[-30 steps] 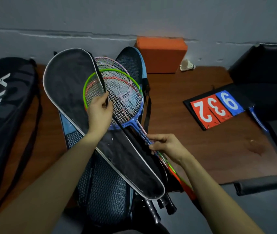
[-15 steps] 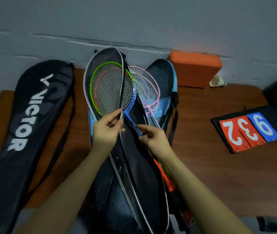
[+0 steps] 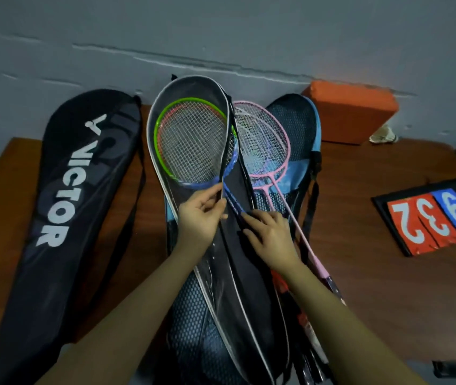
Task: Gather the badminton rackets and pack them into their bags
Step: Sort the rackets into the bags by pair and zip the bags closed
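1. Black fabric with white piping makes up the open racket cover (image 3: pixel 193 240), which lies on a blue mesh bag (image 3: pixel 290 120) on the brown desk (image 3: pixel 387 273), seen from the head camera.
2. Compared with a second ago, the green racket (image 3: pixel 165 151), an orange racket (image 3: pixel 161 140) under it and a blue racket (image 3: pixel 231 168) now sit with their heads inside the cover's rounded top. Earlier they lay across its outside and the flap was thrown wide to the left.
3. By my reading, this means the insertion is largely done for these three and zipping is the step in hand.
4. Left hand (image 3: pixel 199 218) pinches the cover's zipper edge just below the blue frame, fingers curled on it.
5. Right hand (image 3: pixel 269 234) has moved up from the lower shafts and now presses on the cover's right side beside the blue shaft; its fingers are bent, but I cannot tell whether they actually hold the shaft or the fabric.
6. Pink racket (image 3: pixel 274 126) lies outside the cover, on the blue mesh bag, its shaft running down to the right of the right hand.
7. Closed black Victor bag (image 3: pixel 63 190) lies at the left; what it holds is hidden.
8. Handles of the packed rackets stick out past the desk edge at the bottom, too dark to sort out.
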